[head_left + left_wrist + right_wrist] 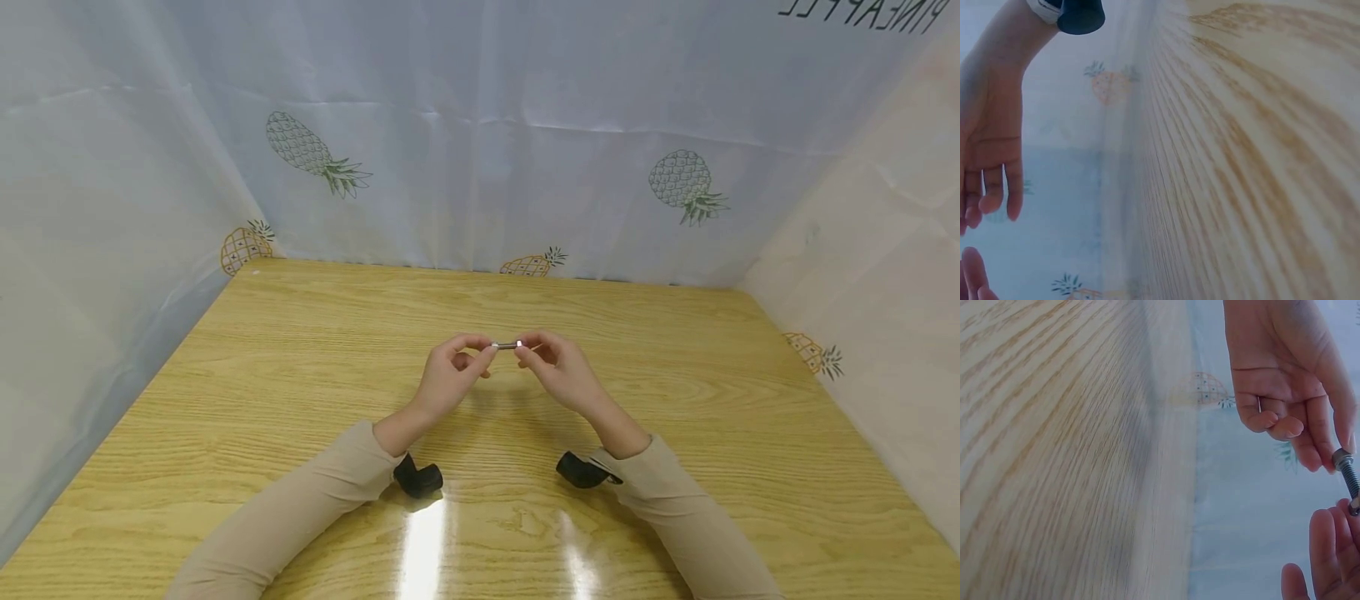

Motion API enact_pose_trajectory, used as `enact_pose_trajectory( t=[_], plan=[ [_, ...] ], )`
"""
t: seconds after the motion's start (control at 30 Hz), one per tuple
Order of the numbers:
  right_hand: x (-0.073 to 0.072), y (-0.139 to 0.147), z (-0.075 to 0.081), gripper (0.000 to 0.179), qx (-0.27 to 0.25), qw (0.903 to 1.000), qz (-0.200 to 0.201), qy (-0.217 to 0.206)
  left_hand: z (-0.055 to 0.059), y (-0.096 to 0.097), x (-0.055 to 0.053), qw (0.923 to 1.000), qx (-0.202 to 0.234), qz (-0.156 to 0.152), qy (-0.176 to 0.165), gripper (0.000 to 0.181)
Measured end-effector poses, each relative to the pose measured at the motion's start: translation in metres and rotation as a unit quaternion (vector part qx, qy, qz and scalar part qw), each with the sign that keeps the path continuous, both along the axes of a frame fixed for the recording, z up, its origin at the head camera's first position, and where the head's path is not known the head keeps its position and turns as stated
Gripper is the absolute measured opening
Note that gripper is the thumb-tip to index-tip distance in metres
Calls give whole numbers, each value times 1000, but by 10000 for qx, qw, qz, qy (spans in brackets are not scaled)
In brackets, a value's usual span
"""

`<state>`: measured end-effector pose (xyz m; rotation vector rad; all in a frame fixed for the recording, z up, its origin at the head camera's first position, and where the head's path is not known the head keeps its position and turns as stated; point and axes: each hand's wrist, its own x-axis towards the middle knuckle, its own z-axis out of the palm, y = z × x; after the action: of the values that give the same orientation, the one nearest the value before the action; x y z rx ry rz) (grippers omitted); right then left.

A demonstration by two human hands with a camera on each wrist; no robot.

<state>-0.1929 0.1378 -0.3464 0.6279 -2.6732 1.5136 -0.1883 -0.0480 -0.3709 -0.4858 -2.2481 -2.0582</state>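
Observation:
Between the two hands a metal bolt (507, 346) with a threaded shank is held level above the table. My right hand (562, 371) pinches its round head, which shows in the right wrist view as a ridged cap on the bolt (1349, 473). The fingertips of my left hand (444, 379) pinch the opposite end, where a small dark ring shows against the fingers. The left wrist view catches my left hand (994, 119) and a few fingertips of my right hand (974, 275), with the bolt outside the picture.
A wood-grain table (360, 317) lies beneath both hands. White curtains (480, 183) printed with pineapples enclose its back and sides. Black wrist mounts (417, 477) stick out under the beige sleeves (300, 508), low over the tabletop.

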Motion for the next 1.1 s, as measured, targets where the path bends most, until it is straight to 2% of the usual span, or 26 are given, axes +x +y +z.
enact_pose_trajectory(
  t=[0.2, 0.27, 0.37, 0.43, 0.5, 0.57, 0.77, 0.97, 1.1],
  plan=[
    [1, 1, 1, 25, -78, 10000, 17, 53, 1, 0, 0, 10000, -64, -45, -39, 21],
    [2, 2, 1, 24, -86, 9999, 30, 77, 9, 0, 5, 9999, -75, -65, -88, 22],
    [2, 2, 1, 25, -141, 9998, 66, 109, 9, 0, 5, 9999, -84, -40, -62, 22],
    [2, 2, 1, 28, -219, 9996, 123, 94, 9, 1, 5, 9999, -75, 6, -69, 21],
    [2, 3, 1, 33, -292, 9994, 172, 40, 3, 1, 1, 10000, -27, 69, 31, 21],
    [3, 3, 2, 36, -316, 9993, 197, -21, 3, 1, 2, 9999, 24, 105, 37, 20],
    [3, 3, 2, 31, -197, 9993, 118, -291, 5, 1, 2, 9999, 73, 120, 28, 21],
    [2, 3, 1, 32, -347, 9989, 266, -140, 3, 1, 1, 9998, 114, 105, 100, 20],
    [2, 3, 0, 32, -362, 9991, 151, -187, 3, 1, 2, 9998, 130, 112, 120, 20]
  ],
)
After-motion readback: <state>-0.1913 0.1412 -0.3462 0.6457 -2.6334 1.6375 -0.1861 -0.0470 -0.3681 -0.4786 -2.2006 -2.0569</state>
